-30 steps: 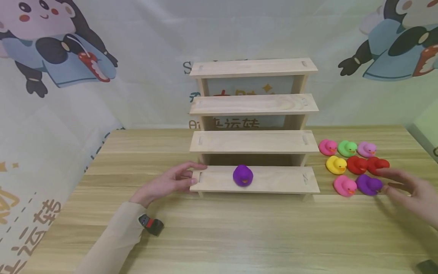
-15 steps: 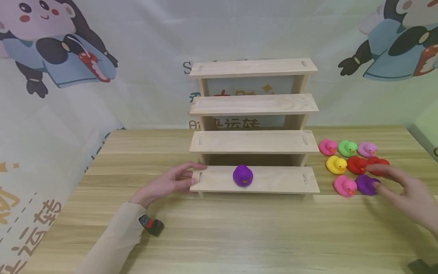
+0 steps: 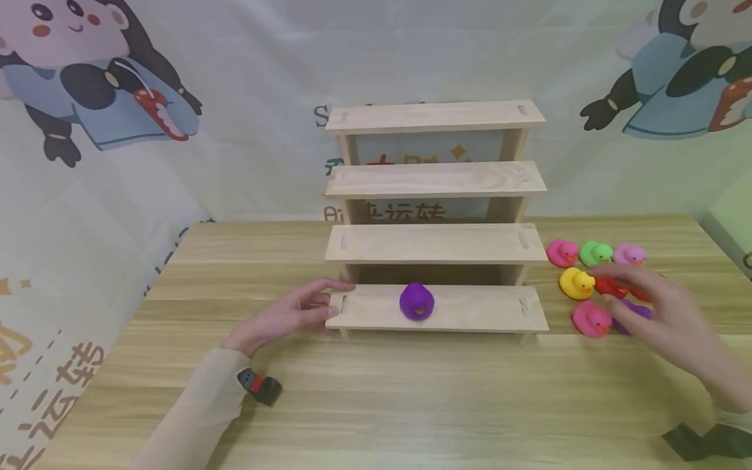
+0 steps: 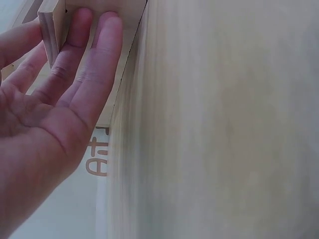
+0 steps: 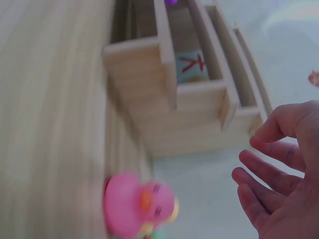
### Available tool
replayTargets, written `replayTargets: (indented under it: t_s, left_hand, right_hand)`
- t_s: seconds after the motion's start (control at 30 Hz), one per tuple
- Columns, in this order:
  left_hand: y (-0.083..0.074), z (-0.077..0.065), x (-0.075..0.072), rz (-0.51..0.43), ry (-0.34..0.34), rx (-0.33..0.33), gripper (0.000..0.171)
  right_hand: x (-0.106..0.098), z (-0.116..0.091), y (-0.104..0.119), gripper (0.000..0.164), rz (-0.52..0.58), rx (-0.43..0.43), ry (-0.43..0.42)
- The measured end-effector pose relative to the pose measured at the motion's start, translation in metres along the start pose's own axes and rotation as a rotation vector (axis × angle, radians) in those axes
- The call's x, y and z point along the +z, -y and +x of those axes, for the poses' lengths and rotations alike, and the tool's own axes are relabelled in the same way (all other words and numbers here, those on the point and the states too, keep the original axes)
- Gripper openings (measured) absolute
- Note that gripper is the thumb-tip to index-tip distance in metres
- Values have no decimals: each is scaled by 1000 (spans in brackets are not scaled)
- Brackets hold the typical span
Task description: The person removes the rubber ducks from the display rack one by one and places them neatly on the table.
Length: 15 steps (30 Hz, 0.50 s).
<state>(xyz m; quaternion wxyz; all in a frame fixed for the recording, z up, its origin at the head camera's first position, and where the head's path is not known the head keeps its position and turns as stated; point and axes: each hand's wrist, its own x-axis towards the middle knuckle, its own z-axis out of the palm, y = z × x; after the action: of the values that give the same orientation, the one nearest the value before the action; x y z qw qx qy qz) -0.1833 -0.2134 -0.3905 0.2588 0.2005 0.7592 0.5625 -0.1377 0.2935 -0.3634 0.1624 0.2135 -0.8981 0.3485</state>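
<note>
A stepped wooden shelf [image 3: 436, 243] stands on the table, with a purple rubber duck [image 3: 416, 301] on its lowest step. My left hand [image 3: 288, 314] grips the left end of that step; in the left wrist view, fingers reach beneath the board [image 4: 52, 30]. Above the rubber ducks at right hovers my right hand [image 3: 675, 323], fingers loosely bent and holding nothing. Nearest to it are a pink duck [image 3: 590, 319], a yellow duck [image 3: 574, 284], and partly covered red [image 3: 610, 287] and purple [image 3: 640, 309] ducks. The right wrist view shows the pink duck [image 5: 124, 204] apart from the fingers.
Behind these, a hot-pink duck [image 3: 562, 253], a green duck [image 3: 595, 253] and a lilac duck [image 3: 630, 254] form the back row. The wooden table [image 3: 411, 398] meets a printed cloth backdrop [image 3: 258, 130] behind the shelf.
My right hand has moved left over the ducks, from beside the purple one toward the yellow and pink ones. The left hand and the shelf have stayed still.
</note>
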Motion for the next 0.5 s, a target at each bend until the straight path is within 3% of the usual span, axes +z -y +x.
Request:
replayTargets:
  t_s: [0.27, 0.5]
  left_hand:
    - [2, 1, -1, -6, 12, 8, 49]
    - [3, 1, -2, -40, 17, 3, 49]
  right_hand:
    - [21, 25, 22, 45, 81, -134, 5]
    - [30, 31, 32, 42, 41, -141, -56]
